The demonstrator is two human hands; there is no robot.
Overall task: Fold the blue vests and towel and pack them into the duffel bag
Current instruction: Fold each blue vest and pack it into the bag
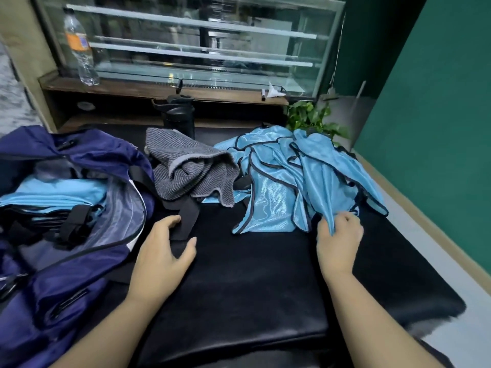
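At centre right of the frame, a heap of unfolded blue vests (295,179) lies on the black padded table (252,282), shiny fabric with dark edging, crumpled and overlapping. Right hand (338,239) sits at the lower edge of the heap; its fingers are curled and pinch a fold of one vest. Left hand (164,248) rests at lower centre, fingers relaxed and spread, touching a black strap (186,219) that runs from the bag; it grips nothing.

Grey ribbed towel (191,168), bunched and unfolded, lies at upper centre between bag and vests, its right edge touching the vest heap.

Navy duffel bag (66,261) fills the left of the frame, main opening unzipped. Folded blue vests in the bag (53,195) lie stacked inside, with a black strap across them.

Behind the towel stands a black bottle (179,115). At upper left, a clear plastic bottle (79,46) with an orange label stands upright on a wooden ledge in front of a glass display case (199,41). Green plant leaves (310,118) show behind the vest heap, beside a green wall (438,102) at right.
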